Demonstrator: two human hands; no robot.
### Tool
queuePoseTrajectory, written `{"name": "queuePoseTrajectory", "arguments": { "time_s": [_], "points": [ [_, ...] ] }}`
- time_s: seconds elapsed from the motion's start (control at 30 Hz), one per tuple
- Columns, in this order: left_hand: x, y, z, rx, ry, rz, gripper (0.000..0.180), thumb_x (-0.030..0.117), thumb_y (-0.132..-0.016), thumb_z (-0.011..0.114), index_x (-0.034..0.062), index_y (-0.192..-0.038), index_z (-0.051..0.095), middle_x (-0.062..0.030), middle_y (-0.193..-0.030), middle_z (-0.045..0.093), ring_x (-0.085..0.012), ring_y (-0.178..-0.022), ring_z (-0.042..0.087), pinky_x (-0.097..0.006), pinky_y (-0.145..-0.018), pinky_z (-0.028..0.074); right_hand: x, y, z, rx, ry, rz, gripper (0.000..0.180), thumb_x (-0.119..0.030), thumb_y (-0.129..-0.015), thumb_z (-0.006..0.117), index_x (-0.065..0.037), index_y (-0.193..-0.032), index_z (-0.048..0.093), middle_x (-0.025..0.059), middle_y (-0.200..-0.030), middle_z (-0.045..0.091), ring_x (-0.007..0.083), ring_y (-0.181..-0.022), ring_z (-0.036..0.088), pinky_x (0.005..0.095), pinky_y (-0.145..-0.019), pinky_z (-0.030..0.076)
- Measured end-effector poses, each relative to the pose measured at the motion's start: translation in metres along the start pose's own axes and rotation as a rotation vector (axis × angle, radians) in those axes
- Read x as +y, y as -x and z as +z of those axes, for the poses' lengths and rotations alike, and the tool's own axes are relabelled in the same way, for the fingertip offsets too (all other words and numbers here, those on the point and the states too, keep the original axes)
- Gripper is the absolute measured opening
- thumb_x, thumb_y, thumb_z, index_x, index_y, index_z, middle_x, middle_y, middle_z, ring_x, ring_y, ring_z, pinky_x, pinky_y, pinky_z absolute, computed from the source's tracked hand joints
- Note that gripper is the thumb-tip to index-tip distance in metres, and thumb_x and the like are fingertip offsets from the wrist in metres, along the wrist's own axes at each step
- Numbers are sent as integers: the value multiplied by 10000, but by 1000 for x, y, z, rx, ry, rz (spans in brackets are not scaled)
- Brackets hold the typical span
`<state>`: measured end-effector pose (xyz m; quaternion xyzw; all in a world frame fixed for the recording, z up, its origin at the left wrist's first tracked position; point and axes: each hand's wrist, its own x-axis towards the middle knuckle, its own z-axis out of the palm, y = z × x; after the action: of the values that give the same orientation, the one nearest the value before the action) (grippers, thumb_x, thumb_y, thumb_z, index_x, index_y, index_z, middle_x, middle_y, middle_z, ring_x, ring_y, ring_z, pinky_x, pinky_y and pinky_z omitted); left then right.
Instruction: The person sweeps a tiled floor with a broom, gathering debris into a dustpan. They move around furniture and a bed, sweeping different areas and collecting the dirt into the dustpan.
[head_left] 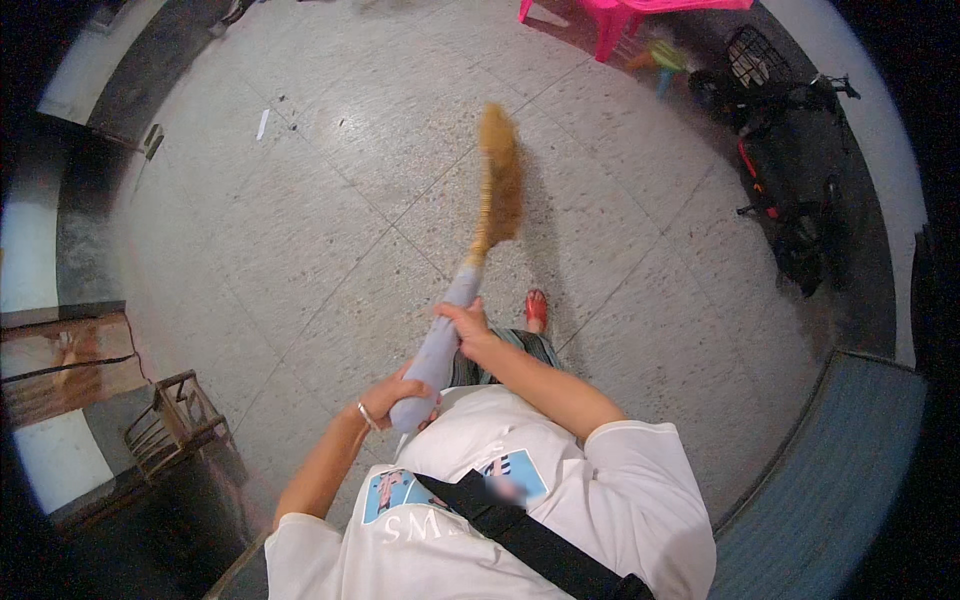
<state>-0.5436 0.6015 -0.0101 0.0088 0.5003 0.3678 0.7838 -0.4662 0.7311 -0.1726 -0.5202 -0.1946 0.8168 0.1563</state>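
A long broom (501,180) with tan straw bristles and a pale lavender handle stretches out in front of me. My left hand (393,393) is closed round the thick near end of the handle, with a pale bracelet on its wrist. Farther up, my right hand (466,322) grips the handle below the straw. The bristle end is slightly blurred, over the speckled grey floor (330,220); I cannot tell whether it touches. Some fingers are hidden behind the handle.
A white scrap (263,124) and small dark bits lie on the floor at far left. A pink plastic table (610,20) and a dark scooter (790,180) stand at far right. Left is a wooden chair (178,425); a blue-grey surface (835,470) lies at near right. My red shoe (536,308) shows.
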Motion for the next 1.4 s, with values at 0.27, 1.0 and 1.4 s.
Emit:
{"name": "queuePoseTrajectory", "arguments": {
  "time_s": [0.27, 1.0, 1.4],
  "points": [
    [103, -202, 72, -366, -217, -161, 573, 268, -720, 597, 101, -1197, 327, -91, -843, 519, -187, -664, 560, -305, -483, 488, -124, -114, -172, 455, -344, -207, 338, -64, -599, 637, -39, -889, 466, 106, -761, 510, 264, -649, 528, 420, -585, 479],
    [218, -232, 59, 130, 216, 75, 541, 261, -719, 598, 114, -1173, 343, -91, -811, 531, -192, -633, 563, -302, -486, 489, -236, -230, -16, 74, 172, 120, 1001, -46, -630, 638, -228, -1359, -24, 182, -1219, 373, 330, -972, 477, 492, -698, 462],
    [301, -146, -1, 152, 330, 270, 618, 256, -720, 600, 123, -1235, 284, -126, -848, 522, -209, -638, 561, -330, -493, 492, -269, -230, 140, -238, 402, 50, 792, -36, -642, 638, -74, -1265, 151, 149, -1028, 446, 266, -852, 504, 423, -640, 481]
  ]
}}
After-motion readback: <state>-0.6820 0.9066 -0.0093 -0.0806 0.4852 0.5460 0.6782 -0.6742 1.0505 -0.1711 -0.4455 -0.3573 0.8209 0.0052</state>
